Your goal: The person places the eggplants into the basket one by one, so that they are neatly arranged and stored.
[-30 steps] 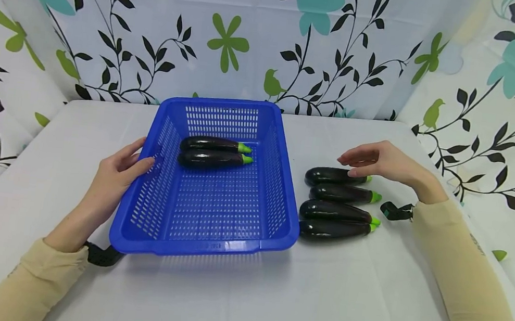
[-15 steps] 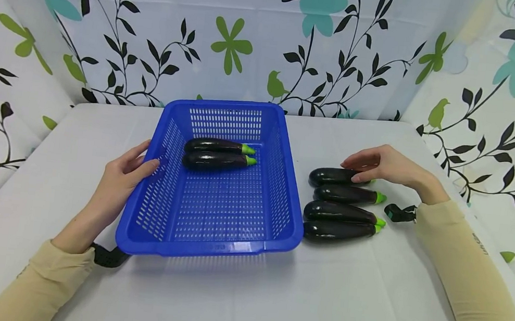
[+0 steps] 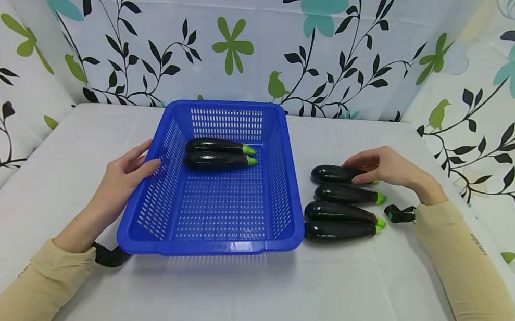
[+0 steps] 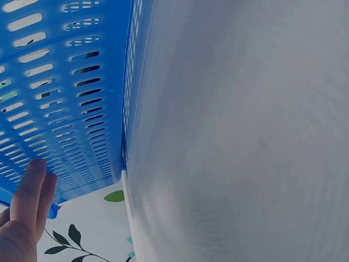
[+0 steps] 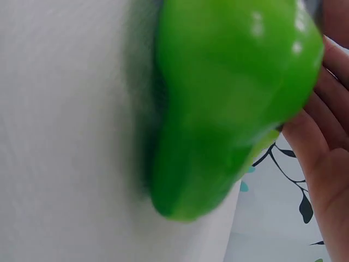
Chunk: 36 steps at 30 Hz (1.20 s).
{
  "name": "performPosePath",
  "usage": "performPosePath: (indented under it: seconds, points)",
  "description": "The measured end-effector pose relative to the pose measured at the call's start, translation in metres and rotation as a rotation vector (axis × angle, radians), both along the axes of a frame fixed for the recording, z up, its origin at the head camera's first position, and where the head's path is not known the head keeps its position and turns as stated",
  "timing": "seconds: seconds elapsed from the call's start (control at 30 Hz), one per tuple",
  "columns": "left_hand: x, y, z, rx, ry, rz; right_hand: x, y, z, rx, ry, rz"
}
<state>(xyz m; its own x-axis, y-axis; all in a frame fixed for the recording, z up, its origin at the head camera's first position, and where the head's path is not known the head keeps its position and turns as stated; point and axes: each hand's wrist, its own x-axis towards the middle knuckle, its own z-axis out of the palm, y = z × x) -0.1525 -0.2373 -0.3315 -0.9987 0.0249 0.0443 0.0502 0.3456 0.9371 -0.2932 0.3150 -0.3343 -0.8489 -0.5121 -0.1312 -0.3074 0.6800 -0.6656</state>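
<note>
My left hand holds the left rim of a blue perforated plastic basket, thumb over the edge. In the left wrist view its fingers lie against the slotted outer wall. Two dark eggplants, a farther one and a nearer one, lie side by side in the basket. Right of it, my right hand pinches the farthest eggplant near its stem end. That eggplant's green cap fills the right wrist view, with part of the hand behind it.
Three more eggplants lie in front of the held one: one, another, and the nearest, close to the basket's right side. A white cloth covers the table. Leaf-patterned curtains enclose the back and sides.
My right hand has come down onto the farthest eggplant and taken hold of it; the eggplant has shifted slightly away from its neighbour. My left hand stays on the basket. The head view has shifted slightly.
</note>
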Motion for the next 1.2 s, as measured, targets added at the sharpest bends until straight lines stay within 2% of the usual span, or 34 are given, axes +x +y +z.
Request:
performPosePath:
  seconds: [0.17, 0.63, 0.87, 1.2]
  points:
    - [0.0, 0.001, 0.0, 0.006, -0.001, 0.004, 0.0, -0.003, -0.003, 0.029, 0.007, 0.001]
    - [0.0, 0.002, -0.001, -0.001, 0.0, 0.027, -0.002, -0.003, -0.005, 0.023, 0.004, 0.008]
    - [-0.001, 0.002, -0.001, -0.009, 0.01, 0.016, 0.002, -0.001, -0.005, 0.02, 0.001, -0.004]
    - [-0.001, 0.002, -0.001, -0.017, 0.009, 0.034, 0.004, -0.005, 0.006, 0.015, 0.019, -0.019]
